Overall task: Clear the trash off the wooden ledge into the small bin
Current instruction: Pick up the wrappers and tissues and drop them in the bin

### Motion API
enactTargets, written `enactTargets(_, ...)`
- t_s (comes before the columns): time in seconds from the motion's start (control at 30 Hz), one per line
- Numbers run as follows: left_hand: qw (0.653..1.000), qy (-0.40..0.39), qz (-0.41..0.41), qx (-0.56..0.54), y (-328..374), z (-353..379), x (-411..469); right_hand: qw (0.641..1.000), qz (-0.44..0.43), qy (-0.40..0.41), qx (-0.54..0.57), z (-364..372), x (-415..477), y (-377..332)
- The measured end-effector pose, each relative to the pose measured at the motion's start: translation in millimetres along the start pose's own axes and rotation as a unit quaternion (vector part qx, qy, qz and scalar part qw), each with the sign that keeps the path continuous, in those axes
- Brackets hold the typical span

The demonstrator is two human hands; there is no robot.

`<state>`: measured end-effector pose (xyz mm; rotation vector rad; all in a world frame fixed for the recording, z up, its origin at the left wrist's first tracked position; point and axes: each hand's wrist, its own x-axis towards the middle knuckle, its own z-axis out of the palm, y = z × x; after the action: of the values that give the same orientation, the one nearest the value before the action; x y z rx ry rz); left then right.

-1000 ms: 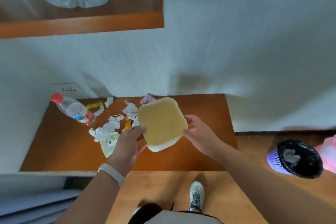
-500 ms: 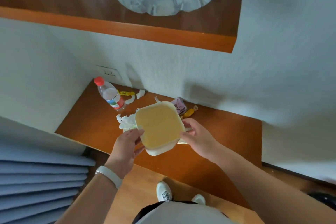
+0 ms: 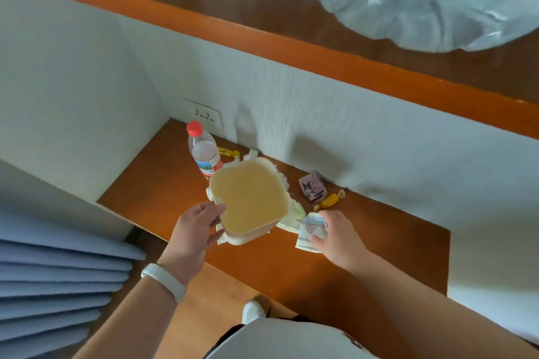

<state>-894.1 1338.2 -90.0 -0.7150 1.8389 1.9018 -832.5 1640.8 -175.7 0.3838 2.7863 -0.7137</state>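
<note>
Small bin [image 3: 249, 201] gripped in my left hand [image 3: 194, 232] above the wooden ledge [image 3: 379, 242]; right hand [image 3: 335, 232] closing on a paper wrapper [image 3: 309, 230].

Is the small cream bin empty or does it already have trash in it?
Empty, as far as shown: the small bin, held in the left hand, shows only bare cream floor inside.

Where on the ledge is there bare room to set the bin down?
Bare wood lies at the ledge's right end, beyond the right hand, and along the left front edge below the bottle. The middle, by the wall, is crowded with tissue scraps and wrappers.
</note>
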Motion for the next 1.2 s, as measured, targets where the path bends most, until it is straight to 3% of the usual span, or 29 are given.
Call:
enactTargets(0.13, 1.0, -0.011, -0.012, 0.008, -1, -5, 5, 0.998, 0.025, -0.025, -0.045, 16, 7, 7)
enactTargets(0.4, 0.999, -0.035, -0.005, 0.017, 9, -1, 7, 0.988, 0.134, -0.066, 0.026, 14, 12, 14)
enactTargets(0.67, 0.998, -0.061, 0.018, 0.012, 23, 4, 4, 0.989, 0.117, -0.074, 0.059, -18, 2, -3)
enactTargets(0.93, 0.997, -0.062, 0.029, 0.038, 25, -3, -5, 0.975, 0.061, 0.048, 0.207, -88, -26, -54)
enactTargets(1.1, 0.997, -0.053, 0.046, 0.044, 18, -8, -8, 0.943, 0.044, 0.159, 0.287, -121, -31, -86)
enactTargets(1.2, 0.996, -0.047, 0.049, 0.063, 14, -8, -12, 0.926, 0.021, 0.169, 0.336, -128, -32, -104)
